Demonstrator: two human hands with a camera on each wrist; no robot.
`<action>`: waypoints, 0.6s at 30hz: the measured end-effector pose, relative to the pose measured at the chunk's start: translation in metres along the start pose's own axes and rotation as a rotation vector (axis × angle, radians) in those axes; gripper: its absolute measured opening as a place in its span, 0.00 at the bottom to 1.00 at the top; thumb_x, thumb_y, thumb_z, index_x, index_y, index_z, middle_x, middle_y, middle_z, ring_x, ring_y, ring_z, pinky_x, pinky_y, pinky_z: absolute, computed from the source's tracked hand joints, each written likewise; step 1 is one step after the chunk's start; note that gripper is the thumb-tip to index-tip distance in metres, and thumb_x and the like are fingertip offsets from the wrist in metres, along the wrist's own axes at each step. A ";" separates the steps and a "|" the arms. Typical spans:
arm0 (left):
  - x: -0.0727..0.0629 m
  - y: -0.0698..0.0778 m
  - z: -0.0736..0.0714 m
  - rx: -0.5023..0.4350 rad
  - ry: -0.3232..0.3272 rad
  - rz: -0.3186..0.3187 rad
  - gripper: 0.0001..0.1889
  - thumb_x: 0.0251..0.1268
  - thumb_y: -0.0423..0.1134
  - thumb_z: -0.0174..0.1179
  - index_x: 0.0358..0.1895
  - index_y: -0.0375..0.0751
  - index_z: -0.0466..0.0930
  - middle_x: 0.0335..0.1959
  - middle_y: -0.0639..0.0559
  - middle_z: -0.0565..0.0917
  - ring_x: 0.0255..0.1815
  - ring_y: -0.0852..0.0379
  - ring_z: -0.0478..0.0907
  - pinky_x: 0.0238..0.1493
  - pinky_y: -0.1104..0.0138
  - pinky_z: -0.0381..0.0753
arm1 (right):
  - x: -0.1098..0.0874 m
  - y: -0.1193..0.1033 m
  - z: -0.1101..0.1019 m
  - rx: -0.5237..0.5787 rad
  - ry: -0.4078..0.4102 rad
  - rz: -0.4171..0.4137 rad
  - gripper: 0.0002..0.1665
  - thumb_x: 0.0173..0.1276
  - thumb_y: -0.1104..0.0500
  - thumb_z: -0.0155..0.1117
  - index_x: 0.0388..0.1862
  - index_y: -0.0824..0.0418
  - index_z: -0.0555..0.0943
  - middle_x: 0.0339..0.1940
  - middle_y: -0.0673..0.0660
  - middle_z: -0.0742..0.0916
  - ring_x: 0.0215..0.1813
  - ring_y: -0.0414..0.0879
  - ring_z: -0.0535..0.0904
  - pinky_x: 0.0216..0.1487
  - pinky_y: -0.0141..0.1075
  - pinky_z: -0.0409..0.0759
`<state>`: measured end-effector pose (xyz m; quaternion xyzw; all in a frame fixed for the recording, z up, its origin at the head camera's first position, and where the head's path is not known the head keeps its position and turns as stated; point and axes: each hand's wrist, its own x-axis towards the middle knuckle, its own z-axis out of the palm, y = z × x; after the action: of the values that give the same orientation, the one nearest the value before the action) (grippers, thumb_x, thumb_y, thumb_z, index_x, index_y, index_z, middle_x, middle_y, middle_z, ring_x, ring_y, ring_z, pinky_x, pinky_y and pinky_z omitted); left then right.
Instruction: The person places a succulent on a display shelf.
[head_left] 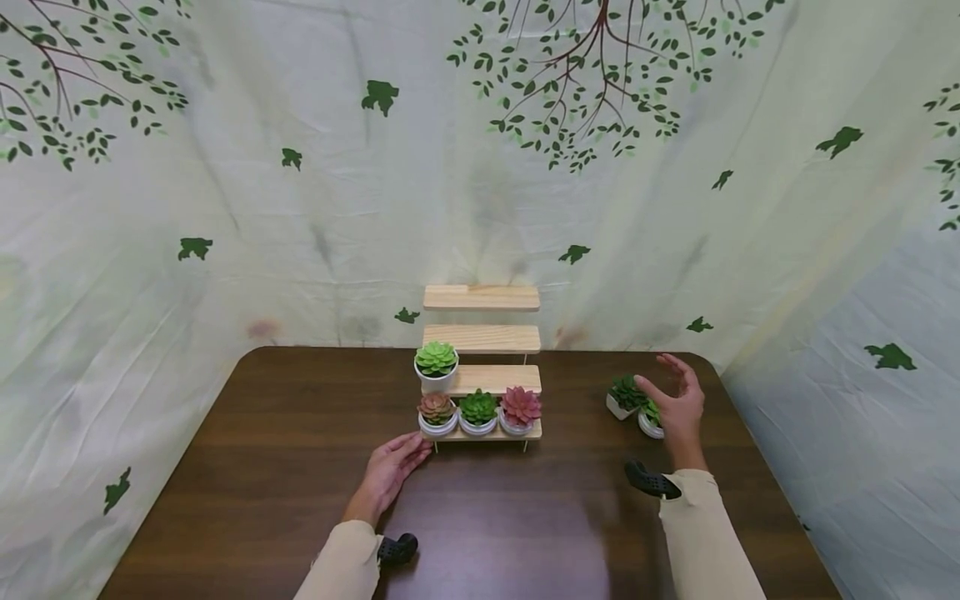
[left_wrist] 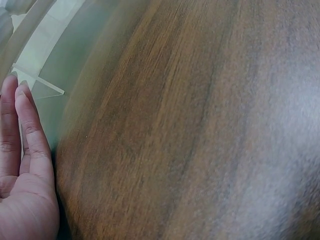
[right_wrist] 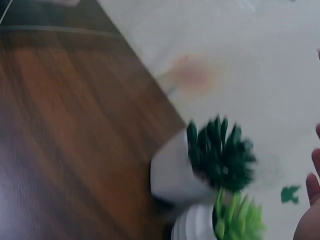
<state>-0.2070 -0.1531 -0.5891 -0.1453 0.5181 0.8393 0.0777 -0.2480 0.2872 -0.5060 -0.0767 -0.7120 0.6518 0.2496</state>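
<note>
A tiered wooden shelf stand (head_left: pixel 498 379) stands at the back middle of the table. On its lowest step sit a brownish-pink succulent (head_left: pixel 437 410), a green succulent (head_left: pixel 478 408) and a pink succulent (head_left: pixel 521 407). A light green succulent (head_left: pixel 436 363) in a white pot fills the left of the step above. My left hand (head_left: pixel 393 469) is at the stand's lower left corner, fingers fairly straight; contact is hard to tell. My right hand (head_left: pixel 681 408), thumb and fingers spread, hovers by a dark green succulent (right_wrist: pixel 220 155) and a bright green one (right_wrist: pixel 240 217), holding nothing.
The dark wooden table (head_left: pixel 315 400) has rounded far corners. Behind it hangs a pale cloth (head_left: pixel 315 208) with printed leaves and branches. The stand's two upper steps (head_left: pixel 482 338) carry no pots. A black wrist strap piece (head_left: pixel 651 481) juts from the right sleeve.
</note>
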 end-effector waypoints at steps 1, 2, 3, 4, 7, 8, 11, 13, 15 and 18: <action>0.000 0.000 0.000 0.001 0.002 -0.001 0.07 0.68 0.27 0.55 0.37 0.37 0.84 0.31 0.47 0.86 0.36 0.56 0.85 0.45 0.66 0.84 | 0.000 0.003 -0.005 -0.019 0.010 0.008 0.34 0.56 0.66 0.74 0.62 0.60 0.74 0.62 0.61 0.77 0.63 0.46 0.67 0.64 0.37 0.60; 0.000 0.001 0.001 -0.004 0.003 -0.003 0.07 0.68 0.27 0.56 0.37 0.37 0.84 0.31 0.47 0.86 0.36 0.55 0.85 0.45 0.66 0.84 | -0.001 0.004 -0.009 -0.034 0.024 0.018 0.34 0.56 0.65 0.74 0.62 0.60 0.74 0.63 0.60 0.76 0.64 0.47 0.65 0.66 0.40 0.59; -0.001 0.001 0.001 0.003 0.002 0.001 0.07 0.68 0.28 0.56 0.37 0.37 0.84 0.31 0.47 0.86 0.36 0.56 0.85 0.45 0.66 0.84 | -0.002 0.007 -0.014 -0.049 0.034 0.031 0.34 0.56 0.64 0.75 0.62 0.59 0.73 0.63 0.59 0.76 0.65 0.48 0.64 0.67 0.42 0.57; -0.001 0.001 0.001 0.008 -0.001 0.002 0.06 0.68 0.28 0.56 0.38 0.37 0.84 0.31 0.47 0.86 0.37 0.56 0.85 0.45 0.66 0.84 | -0.003 0.009 -0.019 -0.067 0.044 0.044 0.35 0.56 0.63 0.75 0.63 0.59 0.73 0.64 0.58 0.75 0.66 0.50 0.63 0.68 0.45 0.56; -0.001 0.002 0.001 0.007 0.003 -0.003 0.06 0.68 0.28 0.57 0.38 0.37 0.84 0.31 0.47 0.86 0.37 0.56 0.85 0.46 0.66 0.84 | -0.007 0.017 -0.029 -0.113 0.058 0.097 0.38 0.57 0.61 0.74 0.66 0.59 0.70 0.67 0.57 0.72 0.70 0.52 0.59 0.71 0.50 0.54; -0.001 0.002 0.001 0.010 0.001 -0.002 0.06 0.68 0.29 0.57 0.38 0.37 0.84 0.31 0.47 0.86 0.37 0.56 0.85 0.46 0.66 0.84 | -0.009 0.019 -0.032 -0.128 0.059 0.108 0.40 0.57 0.61 0.74 0.68 0.60 0.68 0.68 0.58 0.71 0.71 0.53 0.58 0.71 0.52 0.54; -0.001 0.002 0.000 0.010 0.006 -0.005 0.05 0.68 0.28 0.57 0.38 0.36 0.83 0.32 0.47 0.86 0.37 0.55 0.85 0.45 0.66 0.84 | -0.016 0.027 -0.038 -0.163 0.041 0.144 0.45 0.57 0.61 0.74 0.71 0.61 0.63 0.72 0.60 0.66 0.74 0.57 0.53 0.73 0.56 0.52; -0.001 0.001 0.000 0.013 0.008 -0.004 0.05 0.68 0.28 0.57 0.39 0.36 0.83 0.32 0.47 0.86 0.37 0.56 0.85 0.45 0.66 0.84 | -0.020 0.034 -0.041 -0.174 0.030 0.163 0.48 0.57 0.61 0.74 0.73 0.61 0.59 0.74 0.61 0.62 0.76 0.58 0.50 0.73 0.56 0.50; 0.000 0.001 0.000 0.007 0.013 -0.006 0.06 0.68 0.28 0.57 0.39 0.36 0.83 0.32 0.47 0.86 0.37 0.55 0.85 0.45 0.66 0.84 | -0.025 0.040 -0.043 -0.173 0.022 0.185 0.51 0.57 0.61 0.75 0.75 0.60 0.56 0.76 0.60 0.60 0.77 0.55 0.48 0.74 0.54 0.49; 0.000 0.000 0.000 0.003 0.012 0.000 0.06 0.68 0.28 0.56 0.38 0.36 0.84 0.31 0.47 0.86 0.36 0.56 0.85 0.46 0.66 0.84 | -0.030 0.049 -0.044 -0.156 0.021 0.211 0.54 0.57 0.61 0.74 0.76 0.58 0.53 0.77 0.58 0.58 0.78 0.53 0.47 0.75 0.53 0.50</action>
<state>-0.2067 -0.1530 -0.5889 -0.1501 0.5197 0.8377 0.0750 -0.2127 0.3203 -0.5598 -0.1772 -0.7459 0.6161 0.1806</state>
